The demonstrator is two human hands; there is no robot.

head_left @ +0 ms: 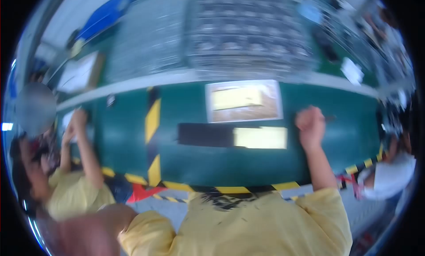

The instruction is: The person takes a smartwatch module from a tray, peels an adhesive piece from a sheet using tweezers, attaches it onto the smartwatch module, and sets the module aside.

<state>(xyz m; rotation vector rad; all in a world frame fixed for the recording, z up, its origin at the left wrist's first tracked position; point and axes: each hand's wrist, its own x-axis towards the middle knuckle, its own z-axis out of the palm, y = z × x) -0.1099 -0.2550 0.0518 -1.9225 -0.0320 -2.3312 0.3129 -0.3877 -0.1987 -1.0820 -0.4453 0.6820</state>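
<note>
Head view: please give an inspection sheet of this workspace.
Surface: green tabletop, marked with yellow-black tape.
Job's things: dark strip and pale yellow piece in a row, in front of a picture sheet.
Clutter: small blurred object, left of the tape.
Hands: right hand curled over the tabletop, thin dark thing beside it, hold unclear; left hand not in view.
Cables: nothing seen.
Surroundings: stacked items beyond; another person at left.

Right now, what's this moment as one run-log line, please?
right hand: curled, over green table, grip unclear | left hand: not discernible | dark strip beside yellow piece, below picture sheet in view
</note>
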